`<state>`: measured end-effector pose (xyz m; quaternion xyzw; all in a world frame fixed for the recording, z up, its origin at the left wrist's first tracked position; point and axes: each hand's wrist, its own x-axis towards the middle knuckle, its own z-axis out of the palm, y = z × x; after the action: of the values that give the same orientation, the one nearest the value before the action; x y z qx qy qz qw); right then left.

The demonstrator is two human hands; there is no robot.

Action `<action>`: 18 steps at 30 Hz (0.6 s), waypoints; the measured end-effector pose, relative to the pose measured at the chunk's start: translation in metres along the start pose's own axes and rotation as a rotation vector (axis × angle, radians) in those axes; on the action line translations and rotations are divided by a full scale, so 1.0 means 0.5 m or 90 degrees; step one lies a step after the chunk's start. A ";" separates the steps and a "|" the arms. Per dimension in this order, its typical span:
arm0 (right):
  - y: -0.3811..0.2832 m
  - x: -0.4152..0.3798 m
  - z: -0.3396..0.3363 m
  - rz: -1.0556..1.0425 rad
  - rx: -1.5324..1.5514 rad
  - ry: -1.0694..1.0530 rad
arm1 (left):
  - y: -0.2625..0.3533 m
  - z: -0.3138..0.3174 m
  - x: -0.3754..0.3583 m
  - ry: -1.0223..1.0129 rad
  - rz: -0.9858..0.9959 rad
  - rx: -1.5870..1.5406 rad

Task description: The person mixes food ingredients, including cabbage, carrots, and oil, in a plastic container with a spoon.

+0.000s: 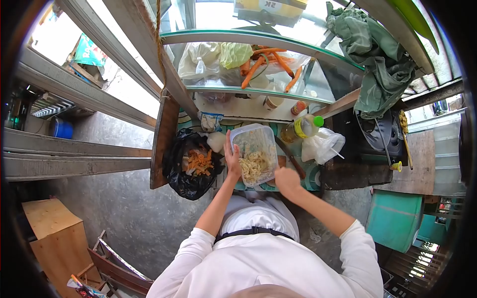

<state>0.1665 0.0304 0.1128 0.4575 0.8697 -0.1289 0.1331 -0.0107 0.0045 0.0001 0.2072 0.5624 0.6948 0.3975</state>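
Observation:
A clear rectangular plastic container point(255, 140) is in front of my body, with pale shredded food point(256, 166) gathered in its near half. My left hand point(233, 158) holds the container's left side, its fingers stretched along the wall. At the near right corner of the container, my right hand point(287, 181) is closed in a fist. What that fist grips, if anything, is hidden. Just right of the container lies a long dark tool with a brown handle point(298, 169). To the left, a black plastic bag point(181, 181) holds orange peelings point(198, 163).
A bottle with a green cap point(301, 128) and a white plastic bag point(323, 145) stand to the right. Carrots point(268, 62) and cabbage point(236, 54) sit on the glass shelf above. A green cloth point(372, 59) hangs near the stove point(380, 131).

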 end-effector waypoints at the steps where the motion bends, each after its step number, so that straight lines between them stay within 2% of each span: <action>1: -0.010 -0.018 0.010 0.020 0.052 -0.055 | -0.003 -0.001 -0.001 0.014 -0.016 -0.036; 3: -0.019 -0.028 0.023 0.090 0.191 -0.146 | -0.008 0.001 -0.004 0.036 -0.043 -0.087; 5: 0.004 -0.017 0.099 0.006 0.328 -0.095 | -0.009 0.005 -0.007 0.042 -0.044 -0.087; 6: 0.000 -0.012 0.095 -0.037 0.395 -0.066 | -0.010 0.005 -0.008 0.043 -0.037 -0.075; 9: -0.013 -0.006 0.066 0.223 0.597 -0.315 | -0.013 0.004 -0.004 0.036 0.001 -0.017; 12: 0.036 -0.008 0.085 0.342 0.885 -0.459 | -0.017 -0.010 -0.011 0.039 0.036 0.043; 15: 0.063 -0.025 0.048 0.336 0.856 -0.493 | -0.019 -0.019 -0.023 0.041 -0.012 0.018; 18: 0.060 -0.047 -0.021 0.060 0.463 -0.143 | -0.043 -0.038 -0.021 0.018 -0.034 -0.086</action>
<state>0.2030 0.0326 0.1278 0.4972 0.7252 -0.4723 0.0619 -0.0114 -0.0144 -0.0238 0.1549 0.5253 0.7233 0.4207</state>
